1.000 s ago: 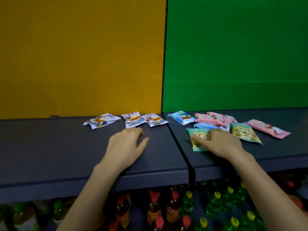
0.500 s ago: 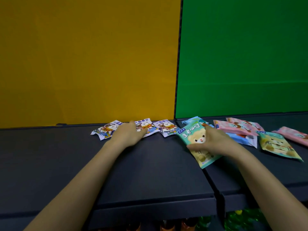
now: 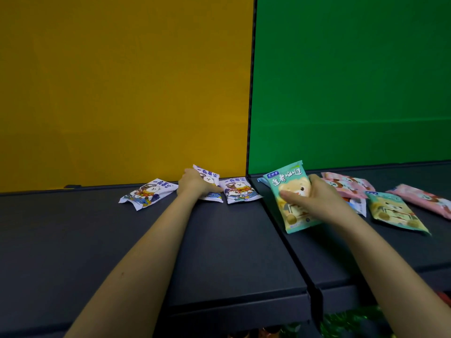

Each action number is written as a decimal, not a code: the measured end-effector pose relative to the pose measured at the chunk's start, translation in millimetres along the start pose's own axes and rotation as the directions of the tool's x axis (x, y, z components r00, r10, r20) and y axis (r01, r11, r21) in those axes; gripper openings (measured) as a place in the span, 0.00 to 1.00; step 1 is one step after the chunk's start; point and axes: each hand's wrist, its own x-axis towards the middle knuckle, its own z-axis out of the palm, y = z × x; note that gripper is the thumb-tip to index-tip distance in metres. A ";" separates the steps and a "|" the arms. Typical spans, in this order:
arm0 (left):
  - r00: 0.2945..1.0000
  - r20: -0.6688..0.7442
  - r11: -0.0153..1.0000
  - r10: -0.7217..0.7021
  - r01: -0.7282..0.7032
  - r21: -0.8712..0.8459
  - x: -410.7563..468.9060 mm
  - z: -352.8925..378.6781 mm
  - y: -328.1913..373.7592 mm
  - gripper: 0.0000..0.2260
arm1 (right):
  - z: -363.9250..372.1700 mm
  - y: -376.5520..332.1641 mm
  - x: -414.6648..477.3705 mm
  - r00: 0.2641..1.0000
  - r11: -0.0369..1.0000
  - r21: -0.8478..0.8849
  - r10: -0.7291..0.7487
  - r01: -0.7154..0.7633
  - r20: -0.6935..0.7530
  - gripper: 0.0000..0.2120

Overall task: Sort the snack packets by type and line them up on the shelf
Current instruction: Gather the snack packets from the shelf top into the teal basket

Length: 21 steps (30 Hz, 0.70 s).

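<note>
Three white packets lie in a row at the back of the dark shelf [image 3: 219, 240]. My left hand [image 3: 195, 185] grips the middle white packet [image 3: 210, 178] and tilts its far end up. The left white packet [image 3: 148, 192] and the right white packet [image 3: 240, 191] lie flat on either side. My right hand [image 3: 314, 200] holds a green bear packet [image 3: 290, 189] lifted above the shelf seam. A second green packet [image 3: 393, 211] lies to the right, beside pink packets [image 3: 346, 186] and a far pink packet [image 3: 424, 197]. Blue packets are mostly hidden behind my right hand.
A yellow back panel [image 3: 122, 93] stands on the left, a green back panel [image 3: 353, 81] on the right. A seam [image 3: 292, 252] splits the shelf into two boards. Below the front edge, green items [image 3: 349, 323] show on a lower level.
My right hand has raised the green bear packet higher and more upright. My left hand moved onto the middle white packet and tipped it up.
</note>
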 end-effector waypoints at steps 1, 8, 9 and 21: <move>1.000 0.013 1.000 0.021 -0.021 -0.006 -1.7 -1.7 -1.7 0.27 | 0.2 1.6 1.1 1.000 1.000 0.020 0.005 -0.005 -0.003 0.20; 0.977 -0.055 0.874 0.208 -0.211 -0.439 -35.4 -40.7 -9.3 0.23 | 11.0 -19.5 -0.7 0.992 0.879 0.470 0.028 -0.083 0.123 0.16; 0.976 -0.064 0.846 0.208 -0.213 -0.489 -45.8 -51.4 -13.7 0.24 | 15.9 -26.1 -2.7 0.989 0.860 0.503 0.014 -0.087 0.147 0.15; 0.902 -0.404 0.801 -0.151 -0.127 -0.584 -259.3 -177.1 -180.4 0.14 | 139.3 -137.0 -108.7 0.744 0.787 0.616 -0.392 -0.033 0.541 0.07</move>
